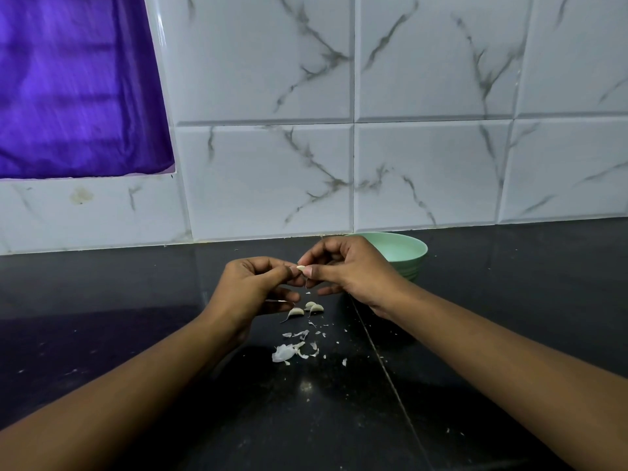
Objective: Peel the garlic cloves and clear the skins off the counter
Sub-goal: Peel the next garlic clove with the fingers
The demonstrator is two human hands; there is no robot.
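Tiles (424, 164), white with grey veins, fill the wall at the back, and a purple cloth (74, 90) hangs in the opening upper left. Below runs the glossy black table (509, 300). A pale green bowl (409, 249) sits against the wall, just behind the right hand (353, 270). Both hands are up off the table and meeting in the middle. The right hand pinches a garlic clove (301, 267) between thumb and forefinger, and the left hand (248, 287) nips at that clove's end with its fingertips. Papery skins (283, 353) lie scattered on the table nearer the person. Two more cloves (295, 312) rest just under the hands.
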